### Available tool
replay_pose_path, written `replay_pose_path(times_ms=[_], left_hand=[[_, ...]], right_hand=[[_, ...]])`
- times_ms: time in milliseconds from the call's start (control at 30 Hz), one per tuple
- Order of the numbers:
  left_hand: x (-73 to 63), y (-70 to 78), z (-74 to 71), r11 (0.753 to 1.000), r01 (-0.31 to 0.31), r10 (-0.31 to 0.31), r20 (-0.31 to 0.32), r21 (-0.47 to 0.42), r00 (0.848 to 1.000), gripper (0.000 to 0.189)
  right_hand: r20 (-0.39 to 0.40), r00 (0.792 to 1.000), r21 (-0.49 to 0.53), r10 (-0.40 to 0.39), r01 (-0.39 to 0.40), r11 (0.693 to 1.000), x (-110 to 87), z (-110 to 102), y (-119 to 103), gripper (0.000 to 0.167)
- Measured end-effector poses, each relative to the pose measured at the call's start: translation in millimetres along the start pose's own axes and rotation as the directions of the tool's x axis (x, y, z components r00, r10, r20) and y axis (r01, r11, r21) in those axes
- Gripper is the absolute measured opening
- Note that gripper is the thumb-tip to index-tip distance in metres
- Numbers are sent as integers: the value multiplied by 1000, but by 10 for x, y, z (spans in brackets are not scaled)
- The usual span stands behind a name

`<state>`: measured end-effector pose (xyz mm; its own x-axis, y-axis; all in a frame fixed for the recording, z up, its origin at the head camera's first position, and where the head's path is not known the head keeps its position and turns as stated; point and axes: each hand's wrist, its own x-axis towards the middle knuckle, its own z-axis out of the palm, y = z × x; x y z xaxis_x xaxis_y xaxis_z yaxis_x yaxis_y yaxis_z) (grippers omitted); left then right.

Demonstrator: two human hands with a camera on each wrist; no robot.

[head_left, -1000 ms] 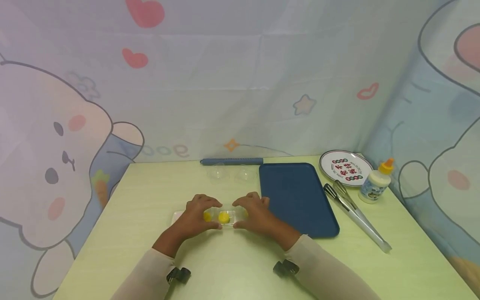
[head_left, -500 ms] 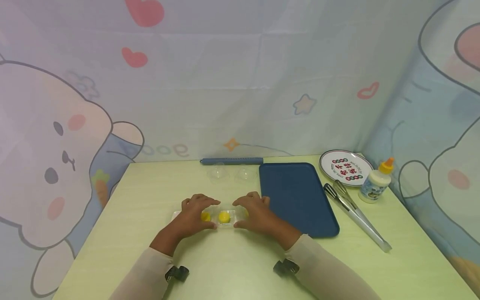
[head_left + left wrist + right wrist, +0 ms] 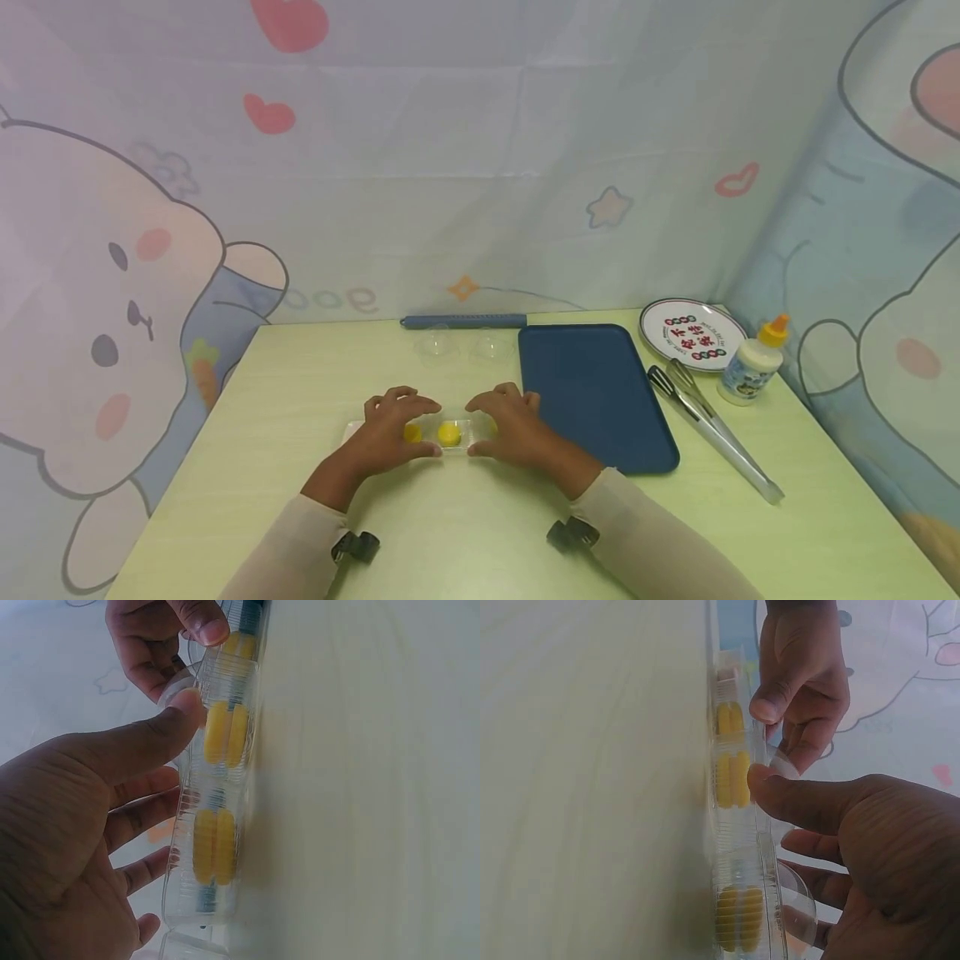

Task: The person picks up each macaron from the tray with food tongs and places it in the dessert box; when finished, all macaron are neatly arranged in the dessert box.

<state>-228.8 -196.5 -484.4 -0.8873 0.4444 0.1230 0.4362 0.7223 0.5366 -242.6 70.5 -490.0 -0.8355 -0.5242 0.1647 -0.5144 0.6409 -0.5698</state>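
Note:
Yellow macarons (image 3: 449,433) stand in a row in a clear ridged plastic box (image 3: 466,435) on the table, right in front of me. My left hand (image 3: 384,432) spans the box's left part, with its thumb on the near edge and fingers on the far side. Across its right part my right hand (image 3: 514,427) holds it the same way. In the left wrist view, two macarons (image 3: 202,847) show on edge through the plastic by the left hand (image 3: 67,795). A macaron (image 3: 727,919) also lies below the right hand (image 3: 885,847) in the right wrist view.
Two clear domes (image 3: 491,346) and a blue-grey stick (image 3: 463,322) lie behind the box. To the right are a dark blue tray (image 3: 592,392), a printed plate (image 3: 686,308), metal tongs (image 3: 723,442) and a white bottle with an orange nozzle (image 3: 750,371).
My left hand shifts slightly left along the box, then its thumb comes back a little to the right. My right hand and the box stay in place.

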Motion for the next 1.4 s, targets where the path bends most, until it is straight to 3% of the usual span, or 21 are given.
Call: replay_pose_path(times_ms=[1400], left_hand=[[7, -9, 34, 997, 45, -46, 6, 65, 999, 65]], right_hand=[[8, 999, -45, 34, -34, 998, 12, 41, 35, 60]])
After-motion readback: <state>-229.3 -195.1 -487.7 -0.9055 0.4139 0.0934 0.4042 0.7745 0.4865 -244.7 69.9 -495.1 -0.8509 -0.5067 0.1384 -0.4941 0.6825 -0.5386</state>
